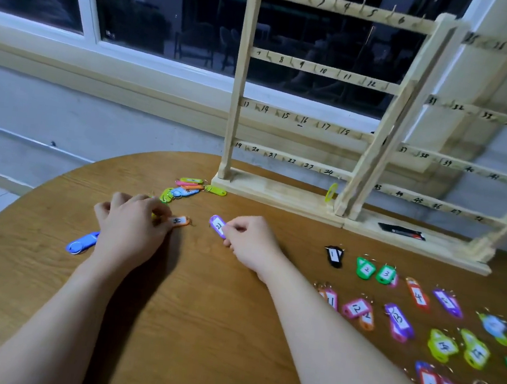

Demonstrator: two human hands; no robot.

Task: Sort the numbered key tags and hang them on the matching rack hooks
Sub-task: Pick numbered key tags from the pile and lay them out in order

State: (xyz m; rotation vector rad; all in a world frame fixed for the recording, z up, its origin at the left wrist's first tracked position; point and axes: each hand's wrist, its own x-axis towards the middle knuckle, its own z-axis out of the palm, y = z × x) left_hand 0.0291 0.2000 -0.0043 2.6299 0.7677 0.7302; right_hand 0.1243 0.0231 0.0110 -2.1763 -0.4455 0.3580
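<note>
Sorted tags (402,325): rows along the table's (184,327) right edge, apparently in number order.
Right hand (247,245): knuckles up, fingers curled, pinching purple tag (218,225), mid-table.
Left hand (132,228): palm down, fingertips gripping orange tag (180,221).
Unsorted pile (190,188): far edge, beside the rack (309,67), hooks mostly bare.

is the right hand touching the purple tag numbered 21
Touching. The head view shows the right hand pinching the lower end of the purple tag.
</note>
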